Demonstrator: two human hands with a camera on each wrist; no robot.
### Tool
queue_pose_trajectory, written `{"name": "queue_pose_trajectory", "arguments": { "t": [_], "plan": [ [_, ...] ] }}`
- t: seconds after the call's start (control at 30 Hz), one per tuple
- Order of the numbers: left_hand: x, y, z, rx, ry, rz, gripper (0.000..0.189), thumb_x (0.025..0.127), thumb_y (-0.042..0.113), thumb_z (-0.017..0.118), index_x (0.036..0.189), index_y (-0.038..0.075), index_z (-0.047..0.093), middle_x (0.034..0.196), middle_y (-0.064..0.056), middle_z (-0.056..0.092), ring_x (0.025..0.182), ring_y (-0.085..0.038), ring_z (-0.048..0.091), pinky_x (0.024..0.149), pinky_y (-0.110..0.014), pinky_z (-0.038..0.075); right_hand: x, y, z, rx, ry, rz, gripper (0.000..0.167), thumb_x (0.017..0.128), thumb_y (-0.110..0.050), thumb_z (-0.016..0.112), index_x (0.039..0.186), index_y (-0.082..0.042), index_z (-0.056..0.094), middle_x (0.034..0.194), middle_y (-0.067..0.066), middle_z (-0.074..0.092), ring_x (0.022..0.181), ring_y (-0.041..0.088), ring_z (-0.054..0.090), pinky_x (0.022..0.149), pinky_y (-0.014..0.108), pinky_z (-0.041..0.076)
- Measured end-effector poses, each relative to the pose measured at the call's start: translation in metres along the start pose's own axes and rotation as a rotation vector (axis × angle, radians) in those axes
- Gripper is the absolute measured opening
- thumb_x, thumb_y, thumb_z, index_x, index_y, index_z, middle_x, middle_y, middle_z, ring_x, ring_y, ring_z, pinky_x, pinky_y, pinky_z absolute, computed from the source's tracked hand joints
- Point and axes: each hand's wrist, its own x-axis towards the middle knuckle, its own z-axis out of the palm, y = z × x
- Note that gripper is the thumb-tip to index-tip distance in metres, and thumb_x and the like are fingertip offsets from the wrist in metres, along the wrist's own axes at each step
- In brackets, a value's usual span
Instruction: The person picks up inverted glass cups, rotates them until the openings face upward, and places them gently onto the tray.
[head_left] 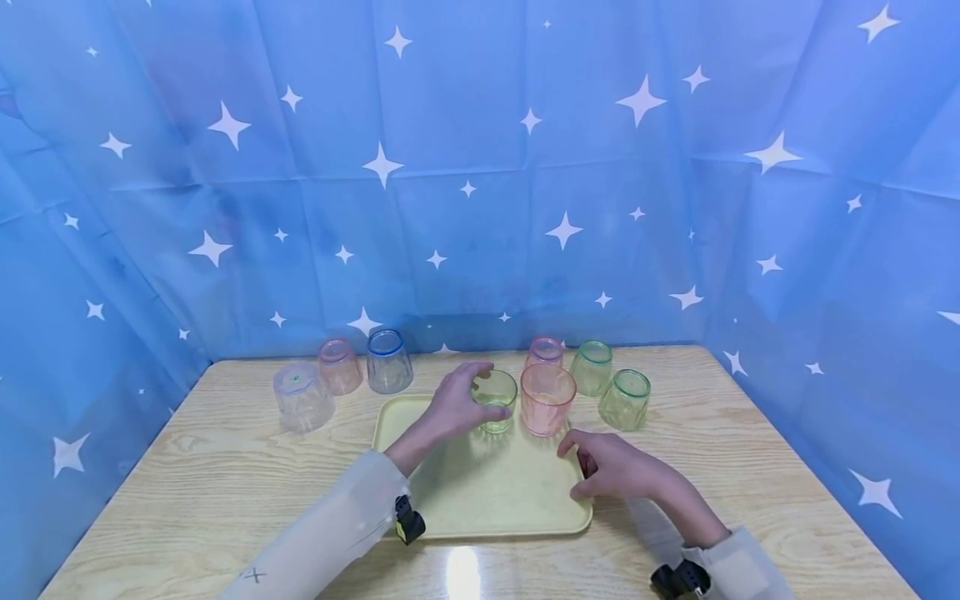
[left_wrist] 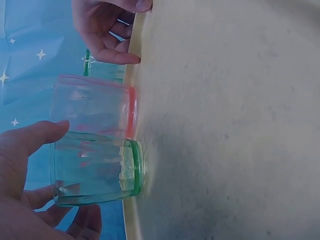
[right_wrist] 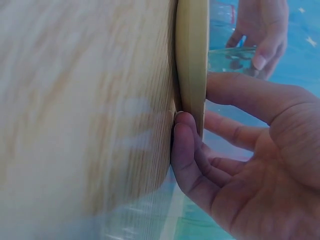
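My left hand (head_left: 457,402) holds a green-tinted drinking glass (head_left: 495,417) at the back of a pale yellow tray (head_left: 495,500), thumb on the near side and fingers on the far side. The glass is upright, its green base close to the tray in the left wrist view. Right beside it on the tray stands a pink glass (head_left: 546,404), also upright. At the tray's right side, my right hand (head_left: 626,467) grips the rim; in the right wrist view some fingertips (right_wrist: 185,132) curl under the edge, with another finger over its top.
Upside-down glasses stand on the wooden table (head_left: 247,500): a clear one (head_left: 303,404), a pink one (head_left: 340,368) and a blue one (head_left: 389,367) to the left. Behind the tray's right end are a pink one (head_left: 545,352) and two green ones (head_left: 625,404). A starry blue curtain (head_left: 480,208) surrounds the table.
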Motion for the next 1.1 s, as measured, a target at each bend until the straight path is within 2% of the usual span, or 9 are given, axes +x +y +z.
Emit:
{"name": "queue_pose_trajectory", "arguments": {
  "t": [0.87, 1.1],
  "plan": [
    [-0.0002, 0.0013, 0.0036, 0.052, 0.000, -0.031, 0.084, 0.078, 0.037, 0.089, 0.150, 0.013, 0.051, 0.142, -0.009, 0.061, 0.123, -0.032, 0.056, 0.103, -0.050, 0.048, -0.0005, -0.0025, 0.0014, -0.012, 0.006, -0.005, 0.046, 0.081, -0.011, 0.082, 0.120, -0.004, 0.059, 0.073, -0.006, 0.055, 0.065, 0.001, 0.048, 0.060, 0.020, 0.043],
    [0.0001, 0.0021, -0.0048, 0.049, 0.039, -0.024, 0.090, 0.074, 0.048, 0.089, 0.150, 0.014, 0.053, 0.151, -0.007, 0.056, 0.137, -0.036, 0.050, 0.112, -0.054, 0.045, -0.0001, -0.0019, 0.0005, 0.006, 0.003, 0.007, 0.047, 0.081, -0.012, 0.083, 0.121, -0.004, 0.059, 0.074, -0.005, 0.054, 0.064, 0.003, 0.047, 0.059, 0.021, 0.042]
  ]
}}
